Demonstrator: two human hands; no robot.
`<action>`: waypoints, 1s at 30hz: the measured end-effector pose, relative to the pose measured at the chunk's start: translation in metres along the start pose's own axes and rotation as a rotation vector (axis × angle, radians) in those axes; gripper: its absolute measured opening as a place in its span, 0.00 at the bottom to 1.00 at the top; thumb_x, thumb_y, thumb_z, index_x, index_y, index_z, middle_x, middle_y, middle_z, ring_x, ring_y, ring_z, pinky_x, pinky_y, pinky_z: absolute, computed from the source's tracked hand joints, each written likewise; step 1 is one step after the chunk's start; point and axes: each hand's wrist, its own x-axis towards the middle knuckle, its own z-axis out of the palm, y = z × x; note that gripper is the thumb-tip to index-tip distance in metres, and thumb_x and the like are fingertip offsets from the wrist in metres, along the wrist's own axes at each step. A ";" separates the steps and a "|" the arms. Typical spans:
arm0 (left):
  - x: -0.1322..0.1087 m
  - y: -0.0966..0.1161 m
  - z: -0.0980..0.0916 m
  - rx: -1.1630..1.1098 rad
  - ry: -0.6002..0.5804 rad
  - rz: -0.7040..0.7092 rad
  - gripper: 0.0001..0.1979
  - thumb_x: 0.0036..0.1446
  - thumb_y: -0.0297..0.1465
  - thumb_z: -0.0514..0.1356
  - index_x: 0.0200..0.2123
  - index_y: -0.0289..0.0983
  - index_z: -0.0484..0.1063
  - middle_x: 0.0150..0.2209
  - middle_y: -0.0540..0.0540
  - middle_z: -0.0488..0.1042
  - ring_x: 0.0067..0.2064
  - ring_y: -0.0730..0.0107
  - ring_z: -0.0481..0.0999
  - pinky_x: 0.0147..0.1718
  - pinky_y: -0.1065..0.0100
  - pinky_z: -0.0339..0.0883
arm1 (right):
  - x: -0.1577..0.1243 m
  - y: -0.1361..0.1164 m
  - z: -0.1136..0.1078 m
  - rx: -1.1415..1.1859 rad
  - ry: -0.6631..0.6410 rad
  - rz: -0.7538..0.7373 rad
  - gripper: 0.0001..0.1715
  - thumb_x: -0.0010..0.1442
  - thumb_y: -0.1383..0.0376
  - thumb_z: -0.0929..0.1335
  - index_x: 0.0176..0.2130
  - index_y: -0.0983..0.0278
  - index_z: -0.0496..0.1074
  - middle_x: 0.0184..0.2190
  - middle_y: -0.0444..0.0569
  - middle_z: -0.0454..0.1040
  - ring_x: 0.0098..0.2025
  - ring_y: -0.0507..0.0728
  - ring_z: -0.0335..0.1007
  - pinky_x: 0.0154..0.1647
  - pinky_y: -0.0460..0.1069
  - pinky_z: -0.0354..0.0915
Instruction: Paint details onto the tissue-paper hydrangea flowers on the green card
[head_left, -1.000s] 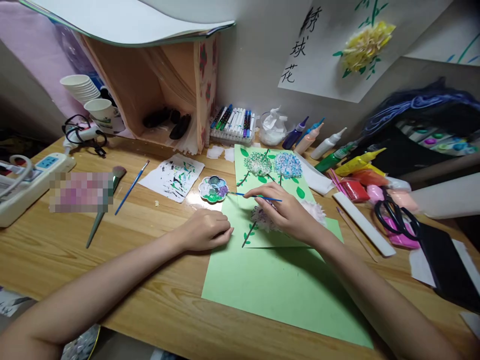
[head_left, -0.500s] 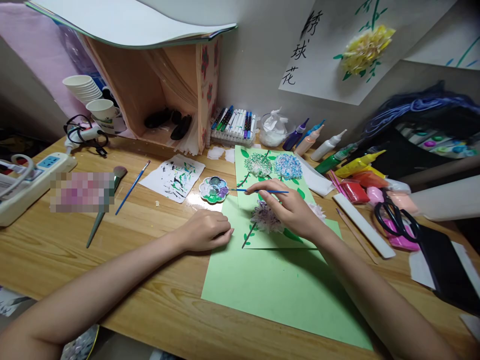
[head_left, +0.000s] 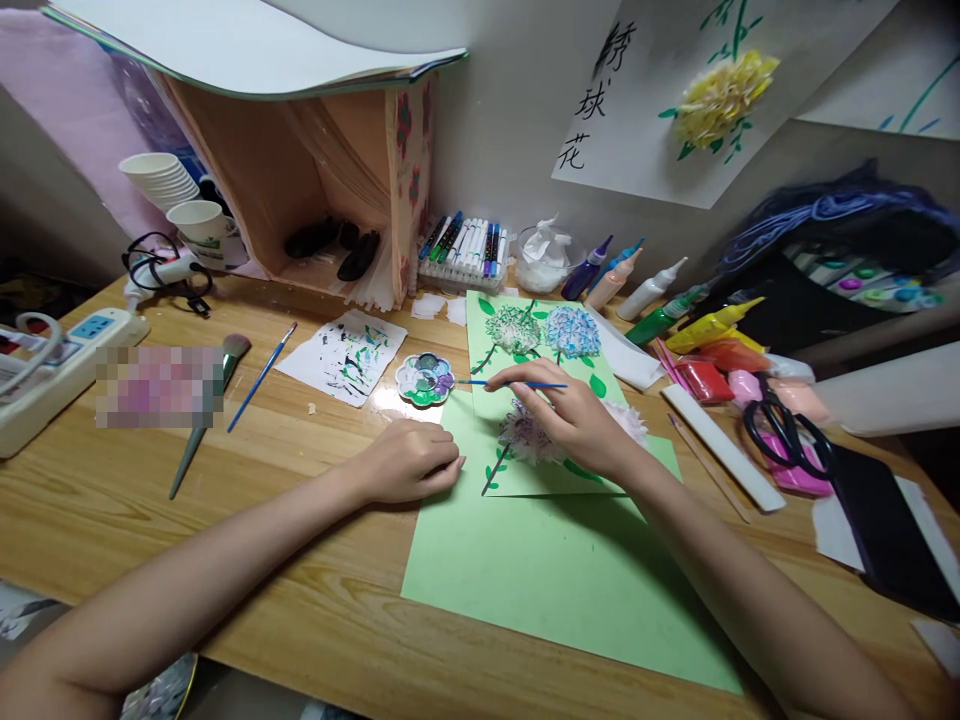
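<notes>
My right hand (head_left: 574,420) pinches a thin blue paintbrush (head_left: 517,384), which lies level with its tip reaching toward the flower-shaped paint palette (head_left: 424,379). That hand hovers over a pale purple tissue flower (head_left: 525,438) glued on a small green sheet (head_left: 525,470). Two more paper flowers (head_left: 544,330), one white-green and one blue, sit higher on this sheet. My left hand (head_left: 409,463) rests loosely curled on the left edge of the large green paper (head_left: 555,580), pressing it to the wooden desk (head_left: 285,540). Nothing shows inside its fingers.
A paint-smeared scrap (head_left: 343,355), a spare blue brush (head_left: 262,375) and a makeup brush (head_left: 202,415) lie left of the palette. Markers (head_left: 465,245), paint bottles (head_left: 645,300), scissors (head_left: 784,435), a white strip (head_left: 724,450) and clay lumps crowd the right. A power strip (head_left: 60,365) and cups (head_left: 176,195) sit left.
My right hand lifted slightly up the sheet, uncovering the purple flower, and the brush turned more level. The left hand stayed in place.
</notes>
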 end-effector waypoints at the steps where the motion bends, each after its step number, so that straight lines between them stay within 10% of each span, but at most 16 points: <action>1: 0.000 0.000 0.000 0.000 0.000 0.000 0.16 0.61 0.29 0.50 0.21 0.37 0.65 0.20 0.50 0.67 0.23 0.73 0.63 0.25 0.68 0.53 | 0.000 0.000 0.000 0.007 0.022 0.008 0.15 0.67 0.62 0.57 0.43 0.59 0.71 0.42 0.49 0.76 0.46 0.58 0.69 0.48 0.55 0.62; 8: -0.001 -0.001 0.001 -0.010 -0.013 0.000 0.16 0.62 0.29 0.50 0.22 0.37 0.66 0.21 0.50 0.68 0.24 0.72 0.64 0.26 0.68 0.54 | -0.001 -0.002 -0.002 0.047 -0.010 0.018 0.14 0.68 0.63 0.58 0.44 0.60 0.71 0.43 0.49 0.76 0.46 0.57 0.69 0.49 0.54 0.62; 15: 0.000 -0.003 0.001 -0.005 -0.032 -0.001 0.17 0.63 0.29 0.48 0.21 0.37 0.63 0.20 0.50 0.66 0.23 0.73 0.62 0.26 0.68 0.54 | -0.024 0.006 -0.047 0.259 0.321 -0.025 0.13 0.66 0.60 0.61 0.37 0.60 0.73 0.32 0.46 0.75 0.35 0.54 0.70 0.35 0.49 0.62; 30: 0.000 -0.004 0.002 -0.002 -0.027 0.000 0.17 0.63 0.30 0.48 0.20 0.37 0.62 0.20 0.51 0.64 0.23 0.73 0.60 0.26 0.68 0.54 | -0.045 0.005 -0.047 -0.028 0.075 -0.019 0.19 0.68 0.62 0.58 0.28 0.62 0.69 0.26 0.46 0.69 0.31 0.53 0.65 0.36 0.50 0.58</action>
